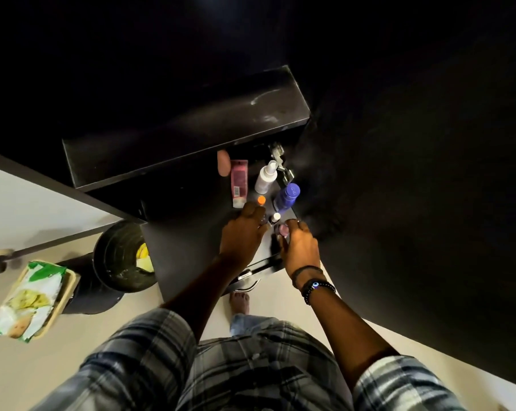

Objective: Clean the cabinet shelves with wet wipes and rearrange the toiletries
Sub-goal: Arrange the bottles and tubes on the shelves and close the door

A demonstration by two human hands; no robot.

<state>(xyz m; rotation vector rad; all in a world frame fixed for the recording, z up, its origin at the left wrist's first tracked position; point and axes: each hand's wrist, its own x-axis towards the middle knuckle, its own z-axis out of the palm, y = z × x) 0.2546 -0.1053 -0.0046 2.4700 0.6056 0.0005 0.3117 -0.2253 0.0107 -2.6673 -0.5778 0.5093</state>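
Both hands are over the lower black cabinet shelf (pixel 173 247), right at its front edge. The right hand (pixel 299 247), with dark beaded bracelets (pixel 317 287) on the wrist, has its fingers curled round a small round mauve jar (pixel 282 231) and pinches it just above the shelf. The left hand (pixel 243 232) sits close beside it with knuckles up and fingers bent downward; I cannot tell whether it grips anything. Just past those fingertips are an orange cap (pixel 261 199) and a small white-capped bottle (pixel 276 216), which sits between the two hands. Behind them a pink squeeze tube (pixel 239 182) lies flat, a white spray bottle (pixel 266 176) stands beside it and a blue-violet bottle (pixel 286 197) stands at the right edge, near the metal hinge (pixel 277 152). It is tight back there: the upper black shelf (pixel 185 129) overhangs the back row and half hides a tan rounded thing (pixel 223 167). The toiletries crowd the right end, and the dark board runs bare to the left of the left hand. Further left on the floor stands a black bin (pixel 123 256), and a green-and-white pack of wet wipes (pixel 28 301) lies on a beige tray (pixel 64 304), well apart from both hands.
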